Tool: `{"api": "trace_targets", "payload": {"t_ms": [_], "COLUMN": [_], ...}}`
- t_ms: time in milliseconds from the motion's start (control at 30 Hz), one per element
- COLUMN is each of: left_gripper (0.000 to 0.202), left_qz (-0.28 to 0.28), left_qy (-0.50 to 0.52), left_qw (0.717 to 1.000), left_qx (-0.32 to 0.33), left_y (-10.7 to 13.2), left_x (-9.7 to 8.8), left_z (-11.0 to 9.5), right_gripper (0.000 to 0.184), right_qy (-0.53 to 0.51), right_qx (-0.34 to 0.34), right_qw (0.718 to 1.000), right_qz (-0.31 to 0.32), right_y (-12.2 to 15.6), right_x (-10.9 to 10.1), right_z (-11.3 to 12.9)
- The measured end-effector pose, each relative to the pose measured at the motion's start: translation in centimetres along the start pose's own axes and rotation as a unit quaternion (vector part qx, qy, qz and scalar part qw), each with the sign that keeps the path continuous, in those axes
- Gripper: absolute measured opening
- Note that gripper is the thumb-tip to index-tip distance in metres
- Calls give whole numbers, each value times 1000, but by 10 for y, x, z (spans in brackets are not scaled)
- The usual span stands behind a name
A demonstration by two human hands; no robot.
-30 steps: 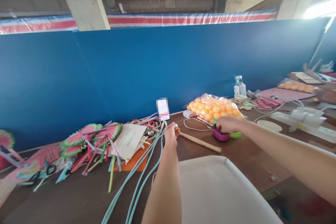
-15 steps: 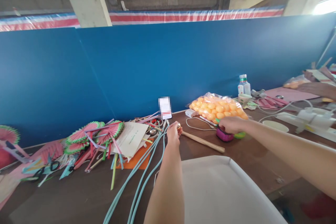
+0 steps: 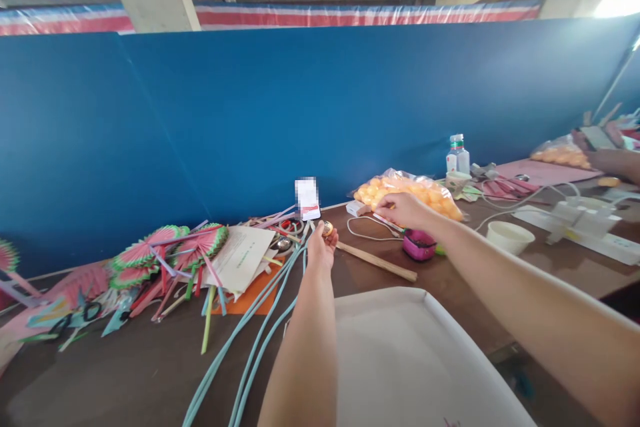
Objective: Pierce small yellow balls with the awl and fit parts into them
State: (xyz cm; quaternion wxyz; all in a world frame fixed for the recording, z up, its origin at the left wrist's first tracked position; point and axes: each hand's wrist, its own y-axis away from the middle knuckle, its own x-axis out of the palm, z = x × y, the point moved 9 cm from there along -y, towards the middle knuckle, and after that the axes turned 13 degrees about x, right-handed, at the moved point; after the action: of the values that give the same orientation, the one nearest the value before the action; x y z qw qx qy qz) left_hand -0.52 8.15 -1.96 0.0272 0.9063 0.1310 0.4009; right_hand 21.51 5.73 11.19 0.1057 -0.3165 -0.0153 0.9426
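My left hand reaches out over the brown table and pinches a small round yellowish thing at its fingertips, beside the light blue tubes. My right hand hovers with curled fingers above a small magenta container, its fingertips close on a thin pale strip. A wooden stick lies between the two hands. A clear bag of orange balls sits just behind my right hand.
A white tray lies near me. Pink and green paper fans, coloured strips and papers are heaped at left. A white bowl, a bottle, cables and a power strip are at right. Another person's arm shows far right.
My right hand has lifted off the magenta container and moved left and up. My left hand has turned, showing the small round thing. The view has shifted slightly.
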Motion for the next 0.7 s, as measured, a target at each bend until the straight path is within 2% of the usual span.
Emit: {"api": "trace_targets", "payload": {"t_ms": [67, 100, 200, 267, 300, 367, 500, 600, 700], "left_gripper": [12, 13, 13, 12, 12, 12, 12, 9, 10], "left_qz": [-5, -9, -24, -38, -46, -59, -57, -52, -54], "left_qy": [20, 28, 46, 53, 54, 54, 35, 18, 12], "left_qw": [1000, 1000, 999, 998, 997, 997, 997, 997, 997], "left_qx": [2, 3, 4, 8, 12, 20, 39, 45, 46], "left_y": [1, 2, 2, 0, 0, -2, -2, -1, -1], "left_x": [1, 0, -1, -3, -4, -7, -8, -9, -11], "left_z": [-3, -5, -7, -9, -9, -10, -12, -12, -12], "right_gripper": [5, 5, 6, 9, 10, 11, 14, 11, 11], "right_qy": [-115, -197, -402, -493, -518, -541, -547, -550, -557], "right_qx": [49, 79, 149, 179, 191, 205, 232, 249, 249], "right_qw": [991, 976, 899, 845, 828, 810, 798, 786, 780], "right_qz": [36, 47, 95, 102, 98, 90, 102, 132, 139], "right_y": [2, 3, 2, -1, -3, -4, -1, 2, 3], "right_x": [33, 48, 97, 122, 131, 146, 164, 168, 166], "right_z": [10, 13, 21, 21, 19, 11, -12, -21, -20]}}
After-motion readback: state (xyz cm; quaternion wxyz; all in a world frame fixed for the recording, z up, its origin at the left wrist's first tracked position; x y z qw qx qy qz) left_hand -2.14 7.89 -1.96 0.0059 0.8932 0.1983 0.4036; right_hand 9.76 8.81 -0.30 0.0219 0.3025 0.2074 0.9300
